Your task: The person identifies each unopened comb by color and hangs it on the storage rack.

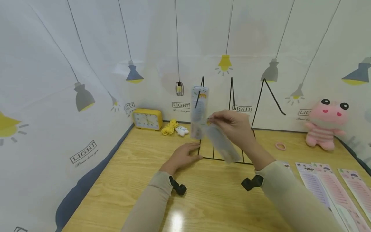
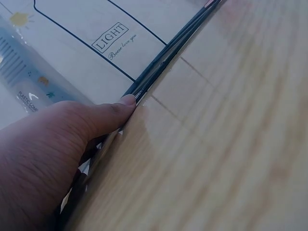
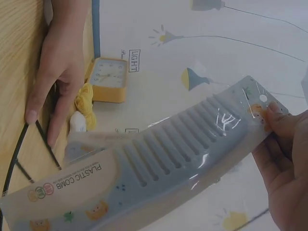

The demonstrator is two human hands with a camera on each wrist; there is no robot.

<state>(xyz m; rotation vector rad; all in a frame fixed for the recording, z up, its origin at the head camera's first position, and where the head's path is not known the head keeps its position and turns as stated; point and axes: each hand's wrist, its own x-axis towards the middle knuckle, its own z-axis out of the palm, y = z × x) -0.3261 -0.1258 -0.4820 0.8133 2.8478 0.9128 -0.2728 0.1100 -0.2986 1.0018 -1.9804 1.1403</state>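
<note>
My right hand point(image 1: 232, 124) pinches the top corner of a clear-packaged plastic comb point(image 1: 221, 145), between thumb and fingers near its hang hole. Up close in the right wrist view, the comb point(image 3: 168, 149) is pale blue, on a card printed "PLASTIC COMB". A black wire display rack point(image 1: 213, 158) with several peaked hooks stands on the table; another packaged comb point(image 1: 197, 112) hangs on its left hook. My left hand point(image 1: 181, 158) rests at the rack's left base corner, fingers fairly straight. In the left wrist view its thumb point(image 2: 113, 115) presses the black wire.
Several packaged combs point(image 1: 314, 180) lie at the table's right. Along the back stand a yellow clock point(image 1: 147, 119), yellow cord point(image 1: 170, 127), a small white figure point(image 1: 182, 130) and a pink plush toy point(image 1: 326, 125). A pink ring point(image 1: 280, 146) lies behind the combs.
</note>
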